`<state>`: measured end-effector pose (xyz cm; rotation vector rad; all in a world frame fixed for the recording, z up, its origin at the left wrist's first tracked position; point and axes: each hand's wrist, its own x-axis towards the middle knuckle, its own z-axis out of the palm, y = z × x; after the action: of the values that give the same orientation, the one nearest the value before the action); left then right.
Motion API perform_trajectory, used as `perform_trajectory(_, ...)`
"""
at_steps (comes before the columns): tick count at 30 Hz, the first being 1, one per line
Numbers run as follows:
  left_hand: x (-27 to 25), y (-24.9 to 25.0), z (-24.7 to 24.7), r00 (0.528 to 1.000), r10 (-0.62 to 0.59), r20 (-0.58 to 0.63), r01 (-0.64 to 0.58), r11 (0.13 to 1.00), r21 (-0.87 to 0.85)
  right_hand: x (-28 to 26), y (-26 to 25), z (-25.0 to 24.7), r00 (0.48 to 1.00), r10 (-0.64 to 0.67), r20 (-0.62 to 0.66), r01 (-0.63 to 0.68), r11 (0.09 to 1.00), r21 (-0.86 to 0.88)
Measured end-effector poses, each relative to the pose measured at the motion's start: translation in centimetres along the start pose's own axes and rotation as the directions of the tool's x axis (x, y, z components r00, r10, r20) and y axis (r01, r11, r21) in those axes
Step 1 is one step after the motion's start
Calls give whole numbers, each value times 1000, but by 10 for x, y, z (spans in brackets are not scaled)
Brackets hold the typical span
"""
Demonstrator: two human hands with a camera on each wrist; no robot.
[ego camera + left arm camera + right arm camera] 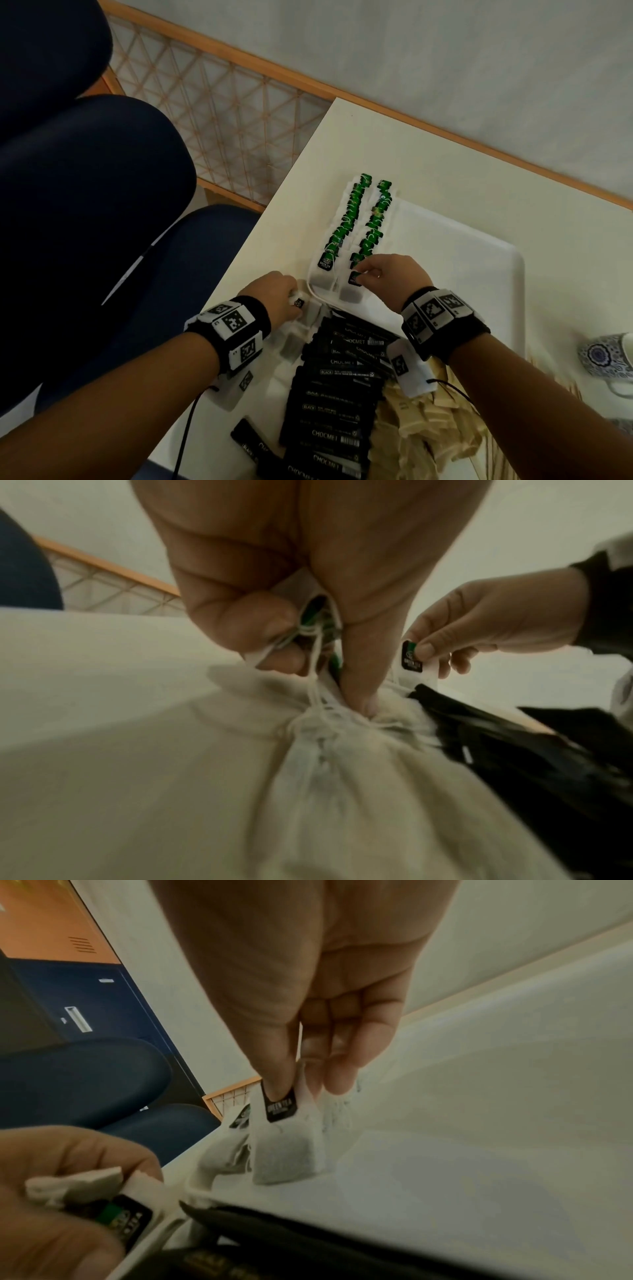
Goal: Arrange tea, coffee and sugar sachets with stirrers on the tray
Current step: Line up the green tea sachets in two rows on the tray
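A white tray (479, 260) lies on the table with two rows of green-tagged tea bags (356, 219) along its left side. My right hand (373, 274) pinches the black tag of a tea bag (289, 1153) that stands at the near end of the right row. My left hand (284, 301) grips a bunch of tea bags (318, 620) with tangled strings, just off the tray's near left corner. Black coffee sachets (335, 394) lie in a heap in front of the tray, with pale sugar sachets (421, 431) to their right.
A blue patterned cup (609, 359) stands at the right edge. Thin wooden stirrers (548, 373) lie near it. Dark blue chairs (102, 205) crowd the table's left side. More loose tea bags (291, 346) sit under my left wrist.
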<state>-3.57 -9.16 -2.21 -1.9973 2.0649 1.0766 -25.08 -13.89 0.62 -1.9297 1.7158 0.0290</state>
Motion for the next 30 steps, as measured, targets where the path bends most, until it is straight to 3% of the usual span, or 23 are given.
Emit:
perform_trajectory(5,-5,1,-5,991,55,-121,-81,971,-226,-10,-1,-3,981,-139,-133,146,988,43)
perform_trajectory(10,-5,13,-18,966,133,-224,-217,884,-413,-24,-31,-8,956,-292,-16,288,933,217)
perform_trajectory(15,-3,21,-24,948,132,-290,-274,803,-529,-27,-42,-6,961,-271,-51,275,935,223)
perform_trajectory(19,0,15,-20,963,100,-252,-222,824,-522,-22,-40,-7,968,-238,-79,250,947,204)
perform_trajectory(26,10,-10,-14,982,0,-187,-87,883,-460,-6,-35,16,996,-83,33,71,957,281)
perform_trajectory(30,18,-8,-12,989,-40,-142,-28,895,-445,6,-33,21,998,-62,24,54,967,248)
